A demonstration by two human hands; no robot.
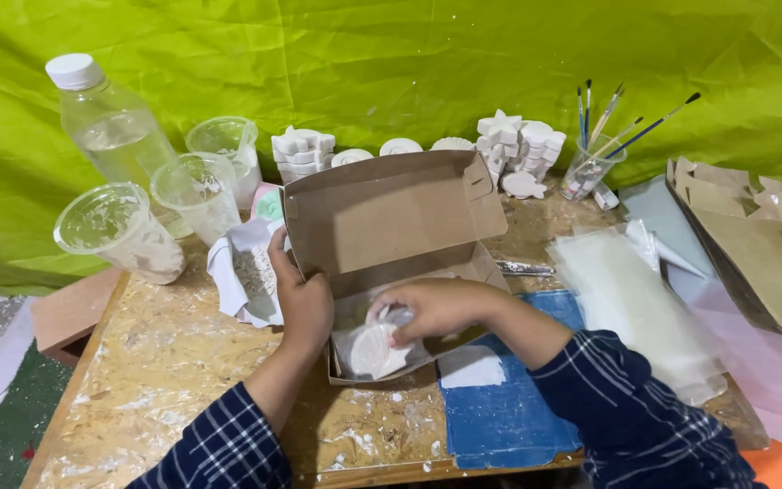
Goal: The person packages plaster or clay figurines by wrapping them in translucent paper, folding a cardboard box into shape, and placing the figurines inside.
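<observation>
An open brown cardboard box [391,213] lies on the chipboard table, its lid standing up toward the back. My left hand [302,299] grips the box's left wall. My right hand [436,308] reaches inside and presses on a white shell-shaped plaster cast wrapped in clear plastic [375,349], which lies in the front left of the box. Both sleeves are dark blue plaid.
Clear plastic cups [119,231] and a water bottle [106,118] stand at the back left. Stacks of white plaster shapes [518,145] and a cup of paintbrushes [590,163] sit at the back. Clear bags [626,299] and flat cardboard boxes [762,244] lie right. A blue mat [500,407] lies under my right forearm.
</observation>
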